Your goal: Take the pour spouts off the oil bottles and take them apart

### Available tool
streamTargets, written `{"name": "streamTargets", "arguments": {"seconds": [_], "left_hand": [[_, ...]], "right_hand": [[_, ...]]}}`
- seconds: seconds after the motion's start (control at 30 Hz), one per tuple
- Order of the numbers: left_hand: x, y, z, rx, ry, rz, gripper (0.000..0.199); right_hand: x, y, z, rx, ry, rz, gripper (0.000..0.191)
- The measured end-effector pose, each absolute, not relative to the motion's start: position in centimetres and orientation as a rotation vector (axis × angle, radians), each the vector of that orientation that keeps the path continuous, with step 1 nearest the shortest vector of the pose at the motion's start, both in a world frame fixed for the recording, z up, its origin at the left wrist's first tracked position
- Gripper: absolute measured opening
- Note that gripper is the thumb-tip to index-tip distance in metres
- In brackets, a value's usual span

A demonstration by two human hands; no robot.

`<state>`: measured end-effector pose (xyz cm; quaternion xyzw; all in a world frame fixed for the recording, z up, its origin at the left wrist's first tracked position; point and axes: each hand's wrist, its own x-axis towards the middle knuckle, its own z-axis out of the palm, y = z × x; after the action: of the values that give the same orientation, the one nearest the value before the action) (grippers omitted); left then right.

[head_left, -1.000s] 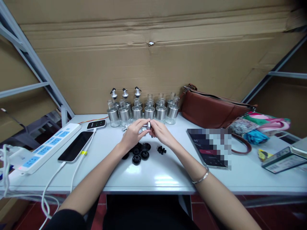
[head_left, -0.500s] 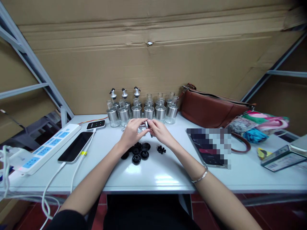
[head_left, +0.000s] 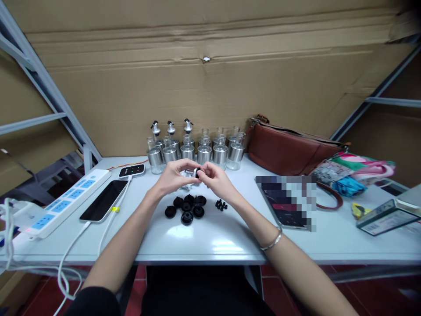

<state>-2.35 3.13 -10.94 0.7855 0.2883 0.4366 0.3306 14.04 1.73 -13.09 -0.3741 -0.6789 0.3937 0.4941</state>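
A small silver-and-black pourer top [head_left: 196,172] is held up between my two hands over the table. My left hand [head_left: 174,176] curls around its silver part, thumb below and fingers above. On its black end, my right hand [head_left: 215,179] closes in a pinch; the fingers hide much of this end. Beneath the hands lie several round black caps [head_left: 187,217] and, to their right, a small cluster of black plugs [head_left: 221,205]. Some silver pieces [head_left: 187,187] rest partly hidden behind my left hand.
Rows of glass bottles with steel sleeves [head_left: 187,153] stand at the back; three carry pourer spouts [head_left: 187,125]. A brown bag [head_left: 286,147] and a tablet-like device [head_left: 283,206] lie right. A phone [head_left: 104,201], power strip [head_left: 69,204] and white cables [head_left: 107,230] are left.
My left hand has shifted slightly left and opened wider around the silver part. My right hand has moved a little left, and more black caps show below.
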Motion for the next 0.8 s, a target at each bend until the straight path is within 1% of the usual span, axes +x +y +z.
{"name": "streamTargets", "arguments": {"seconds": [0.37,0.5,0.67,0.8], "left_hand": [[-3.0,2.5,-10.0,1.904,0.833,1.004,0.036],[-3.3,2.5,-9.6,1.834,0.894,0.89,0.035],[-3.8,2.7,-9.4,1.807,0.924,0.764,0.03],[-3.6,3.1,-10.0,1.806,0.886,0.79,0.031]], "right_hand": [[14.2,0.6,-12.6,-0.915,-1.799,0.688,0.023],[14.4,0.4,-12.3,-0.912,-1.934,0.579,0.019],[14.5,0.4,-12.7,-0.91,-2.007,0.43,0.016],[14.8,0.7,-13.0,-0.918,-2.035,0.369,0.014]]}}
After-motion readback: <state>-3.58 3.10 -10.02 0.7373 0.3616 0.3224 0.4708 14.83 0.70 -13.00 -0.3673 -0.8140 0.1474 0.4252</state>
